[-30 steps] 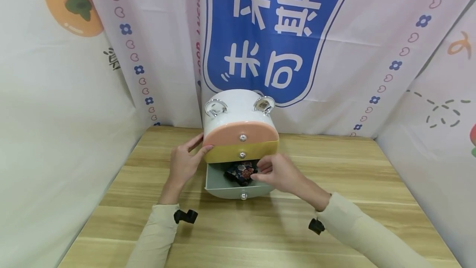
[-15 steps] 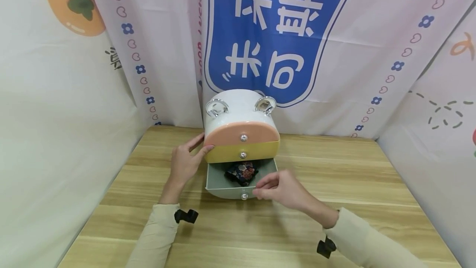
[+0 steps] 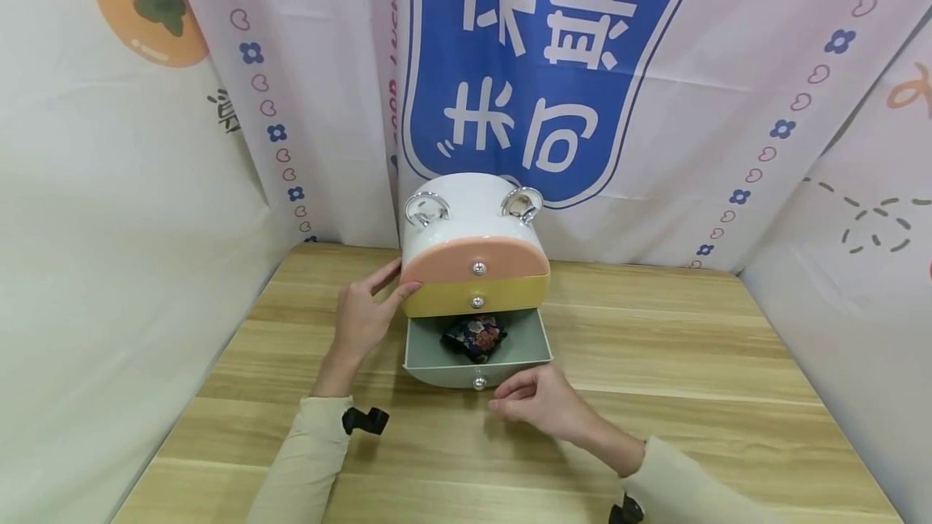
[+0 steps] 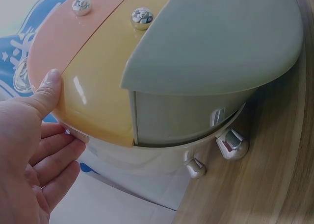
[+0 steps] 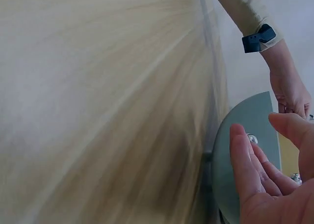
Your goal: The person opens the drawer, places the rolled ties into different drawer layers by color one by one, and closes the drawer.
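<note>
A small drawer cabinet with a white body stands at the back of the table. Its pink drawer and yellow drawer are closed; the green bottom drawer is pulled out. Inside that drawer lies a dark, flower-patterned bundle of cloth. My left hand grips the cabinet's left edge, thumb on the front and fingers along the side. Just in front of the green drawer, my right hand hovers near the drawer's silver knob, fingers slightly bent and holding nothing.
The wood-grain table extends to both sides. Printed white cloth hangings enclose the back and sides. Two round silver ears stick up from the cabinet top, and small silver feet carry it.
My right hand has moved from above the cloth bundle out over the drawer's front and down before it. My left hand stays on the cabinet, and the bundle lies still.
</note>
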`<action>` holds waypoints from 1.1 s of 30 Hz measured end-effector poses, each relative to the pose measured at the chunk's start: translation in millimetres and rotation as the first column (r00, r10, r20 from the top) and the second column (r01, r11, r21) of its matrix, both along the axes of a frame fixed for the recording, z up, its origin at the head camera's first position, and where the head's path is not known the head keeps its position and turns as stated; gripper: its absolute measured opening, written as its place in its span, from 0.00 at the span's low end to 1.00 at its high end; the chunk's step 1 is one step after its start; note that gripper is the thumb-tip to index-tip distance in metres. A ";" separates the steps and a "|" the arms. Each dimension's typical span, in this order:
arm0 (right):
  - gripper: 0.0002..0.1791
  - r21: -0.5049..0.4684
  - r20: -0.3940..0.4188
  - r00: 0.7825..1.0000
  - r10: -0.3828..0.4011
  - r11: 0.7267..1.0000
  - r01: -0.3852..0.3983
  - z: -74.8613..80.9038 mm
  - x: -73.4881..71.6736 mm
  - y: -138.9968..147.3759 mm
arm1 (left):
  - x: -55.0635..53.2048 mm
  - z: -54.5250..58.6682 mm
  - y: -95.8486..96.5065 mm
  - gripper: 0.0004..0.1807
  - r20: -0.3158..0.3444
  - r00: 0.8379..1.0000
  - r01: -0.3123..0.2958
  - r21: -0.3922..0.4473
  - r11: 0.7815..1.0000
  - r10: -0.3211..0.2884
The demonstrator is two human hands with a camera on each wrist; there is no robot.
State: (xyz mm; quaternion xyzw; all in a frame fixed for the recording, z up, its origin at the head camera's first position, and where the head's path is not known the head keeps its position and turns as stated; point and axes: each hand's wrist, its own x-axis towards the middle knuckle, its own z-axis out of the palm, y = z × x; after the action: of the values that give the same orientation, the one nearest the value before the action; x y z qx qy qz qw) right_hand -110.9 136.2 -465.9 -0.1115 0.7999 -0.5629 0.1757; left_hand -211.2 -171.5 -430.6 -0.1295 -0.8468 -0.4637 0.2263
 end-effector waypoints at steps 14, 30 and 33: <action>0.20 -0.222 0.167 0.985 -0.049 0.971 0.086 -29.6 3.9 -20.6 | 0.4 -0.9 1.1 0.30 -0.025 1.000 -0.017 -0.014 1.000 0.017; 0.17 -0.308 0.244 0.960 -0.135 0.928 0.209 -36.4 -5.4 -34.1 | 0.1 0.0 0.5 0.30 -0.012 1.000 -0.019 -0.009 1.000 0.019; 0.17 -0.301 0.247 0.957 -0.150 0.927 0.223 -34.1 -6.6 -35.6 | 0.4 0.3 0.0 0.30 0.001 1.000 -0.018 -0.009 1.000 0.018</action>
State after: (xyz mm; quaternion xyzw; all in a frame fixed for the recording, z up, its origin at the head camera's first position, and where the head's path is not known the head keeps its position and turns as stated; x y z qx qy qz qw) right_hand -117.5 100.6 -500.0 0.0008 0.6786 -0.7102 0.1873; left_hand -210.7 -171.5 -430.2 -0.1229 -0.8501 -0.4577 0.2295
